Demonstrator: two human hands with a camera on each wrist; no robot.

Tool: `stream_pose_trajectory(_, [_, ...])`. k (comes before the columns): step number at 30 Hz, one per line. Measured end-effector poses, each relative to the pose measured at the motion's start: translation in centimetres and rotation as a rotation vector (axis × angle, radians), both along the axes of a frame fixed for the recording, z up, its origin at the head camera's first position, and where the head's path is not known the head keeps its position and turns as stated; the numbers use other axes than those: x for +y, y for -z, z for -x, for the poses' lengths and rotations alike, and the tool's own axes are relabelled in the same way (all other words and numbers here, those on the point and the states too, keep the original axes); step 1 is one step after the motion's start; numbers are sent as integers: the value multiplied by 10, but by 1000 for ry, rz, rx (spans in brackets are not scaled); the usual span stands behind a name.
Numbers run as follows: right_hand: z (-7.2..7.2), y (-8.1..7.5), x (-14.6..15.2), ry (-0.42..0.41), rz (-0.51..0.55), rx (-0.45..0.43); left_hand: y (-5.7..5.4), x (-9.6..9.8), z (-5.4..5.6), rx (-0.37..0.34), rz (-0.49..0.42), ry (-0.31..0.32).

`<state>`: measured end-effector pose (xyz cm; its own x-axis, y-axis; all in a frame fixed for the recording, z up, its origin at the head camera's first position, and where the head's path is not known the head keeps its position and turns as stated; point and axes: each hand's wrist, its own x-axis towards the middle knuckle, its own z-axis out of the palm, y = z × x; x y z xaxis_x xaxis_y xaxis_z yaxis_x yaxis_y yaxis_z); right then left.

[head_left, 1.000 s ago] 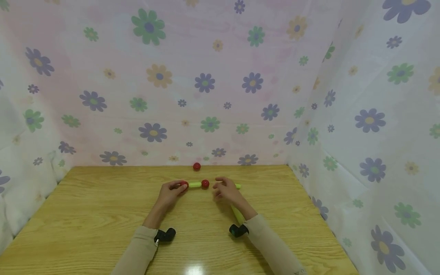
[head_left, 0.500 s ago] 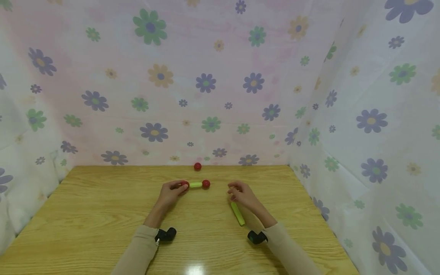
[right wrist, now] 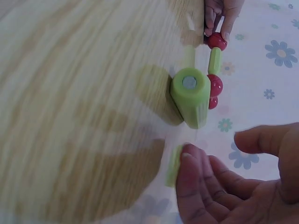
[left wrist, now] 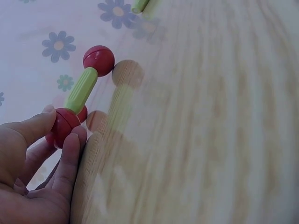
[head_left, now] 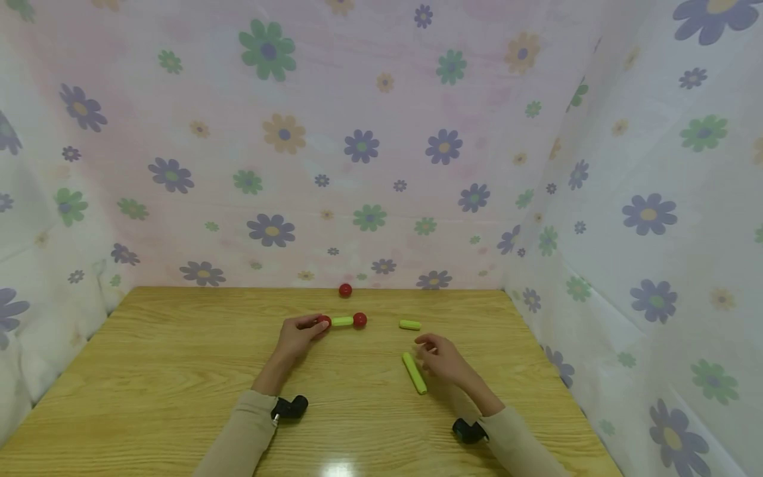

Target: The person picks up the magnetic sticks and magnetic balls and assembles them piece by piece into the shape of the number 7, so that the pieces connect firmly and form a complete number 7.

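My left hand [head_left: 295, 338] pinches a red ball [left wrist: 65, 127] between thumb and fingers. That ball sits at the left end of a short light-green magnetic stick [head_left: 342, 321], whose right end meets a second red ball [head_left: 360, 320]. A longer green magnetic stick [head_left: 414, 373] lies at a slant on the table; in the right wrist view its near end shows a round metal disc [right wrist: 189, 82]. Just right of this stick, my right hand [head_left: 442, 359] hovers with loosely bent fingers and nothing in them. Beyond that hand lies another short green stick [head_left: 409, 324].
A loose red ball [head_left: 345, 290] rests by the far edge of the wood-grain table [head_left: 179, 371]. Flower-print cloth [head_left: 381, 165] rises behind the table and along both sides. A small black camera [head_left: 290, 407] is strapped at the left wrist, another [head_left: 469, 430] at the right.
My right hand has moved right and back toward me, away from the joined balls and stick, uncovering the short loose stick. The left hand keeps its pinch in place.
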<state>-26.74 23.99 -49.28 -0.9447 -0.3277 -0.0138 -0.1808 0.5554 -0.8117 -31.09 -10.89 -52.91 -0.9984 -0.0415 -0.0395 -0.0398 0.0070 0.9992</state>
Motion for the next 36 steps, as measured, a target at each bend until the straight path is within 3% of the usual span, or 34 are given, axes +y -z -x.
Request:
stream_pose_trajectory(4, [-7,-5,5,-60,-79,-78,-1,0,0,13,33,4])
stream_pose_trajectory(9, [-12,-10,5,-109,-120,-155,-2,0,2,14,-32,47])
stream_pose_trajectory(13, [-14,-9,1,-118,-131,-162,-3,-3,5,-8,-54,85])
stream_pose_trajectory(24, [-12,-5,-7,-106,-88,-158,1,-14,16,12,-2,243])
stream_pose_trajectory(31, [-3,-3,-21,-64,-127,-167,3,-13,16,30,79,217])
stream_pose_trajectory(36, [-1,1,-29,-63,-93,-206,4,-11,14,37,59,191])
